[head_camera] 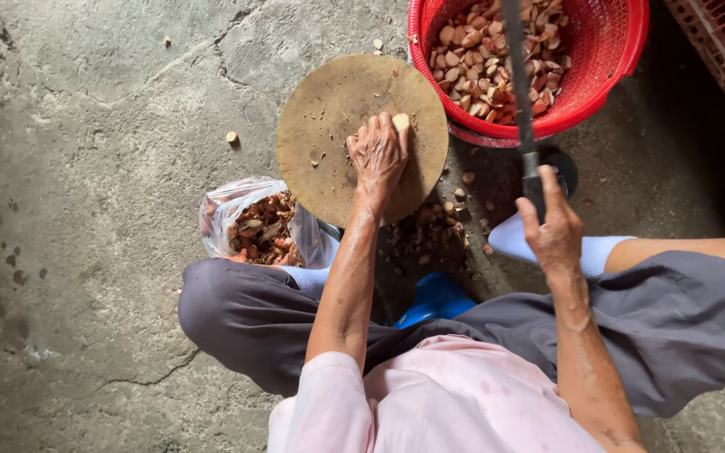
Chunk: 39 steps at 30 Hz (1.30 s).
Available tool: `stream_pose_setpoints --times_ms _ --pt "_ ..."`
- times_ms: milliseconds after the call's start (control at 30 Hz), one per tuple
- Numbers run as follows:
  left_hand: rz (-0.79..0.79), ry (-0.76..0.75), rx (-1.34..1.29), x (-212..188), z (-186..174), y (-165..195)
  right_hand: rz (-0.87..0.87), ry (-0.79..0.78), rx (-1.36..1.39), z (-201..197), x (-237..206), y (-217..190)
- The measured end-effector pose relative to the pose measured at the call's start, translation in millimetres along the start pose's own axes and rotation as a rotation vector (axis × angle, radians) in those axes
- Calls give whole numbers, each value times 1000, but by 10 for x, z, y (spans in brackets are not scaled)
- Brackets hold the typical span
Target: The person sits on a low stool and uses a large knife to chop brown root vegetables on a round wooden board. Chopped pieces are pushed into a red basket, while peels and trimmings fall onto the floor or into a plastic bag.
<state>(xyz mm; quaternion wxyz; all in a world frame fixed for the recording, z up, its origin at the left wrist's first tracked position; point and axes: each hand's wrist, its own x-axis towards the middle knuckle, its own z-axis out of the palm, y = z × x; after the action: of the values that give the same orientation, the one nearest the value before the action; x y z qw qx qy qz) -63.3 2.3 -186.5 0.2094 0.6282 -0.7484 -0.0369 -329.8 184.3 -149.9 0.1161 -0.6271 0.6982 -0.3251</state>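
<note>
Nut [400, 122] is sitting on the round wooden chopping board [362, 138], near the board's upper right part, small and pale with a smooth cut face. Left hand [377, 155] is pressing down on the board with its fingers curled narrow, pinching the nut at the fingertips. Right hand [554, 226] is off to the right of the board, wrapped tight around the dark handle of a long knife [520, 92], and the flat grey blade is pointing up and crossing over the red basket.

Red plastic basket [602, 59], with a mesh-like weave, is touching the board's upper right edge, and it's holding a heap of pinkish-tan nut pieces. Crinkly clear plastic bag [237, 210] is lying just left of the board's lower edge, stuffed with brown, ragged husks. More dark husk scraps [425, 235] are piling up right below the board. Everything's resting on a rough, cracked concrete floor [86, 168]. One loose nut bit [232, 137] is lying on the floor left of the board.
</note>
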Motion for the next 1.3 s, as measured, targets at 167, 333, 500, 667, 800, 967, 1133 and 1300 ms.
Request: stream_pose_setpoints --times_ms 167,333,500,667,800,967,1133,1300 --pt "-163 -47 -73 -82 19 -102 -79 -192 -114 104 63 -445" --pt "-583 -17 -529 -158 -168 -272 -243 -334 -268 348 216 -916" --pt "-269 20 -613 77 -154 -130 -267 -366 14 532 545 -910" --pt "113 57 -526 549 -96 363 409 -312 290 323 867 -116" --pt "-51 -64 -754 355 -569 432 198 -364 44 655 526 347" --pt "-149 -245 -719 -350 -1553 191 -47 -537 -124 1400 183 407" --pt "-286 -392 -536 -609 -2117 -13 -76 -698 -280 1715 89 451" --pt "-260 -426 -455 -574 -1978 -38 -79 -757 -357 1805 79 635"
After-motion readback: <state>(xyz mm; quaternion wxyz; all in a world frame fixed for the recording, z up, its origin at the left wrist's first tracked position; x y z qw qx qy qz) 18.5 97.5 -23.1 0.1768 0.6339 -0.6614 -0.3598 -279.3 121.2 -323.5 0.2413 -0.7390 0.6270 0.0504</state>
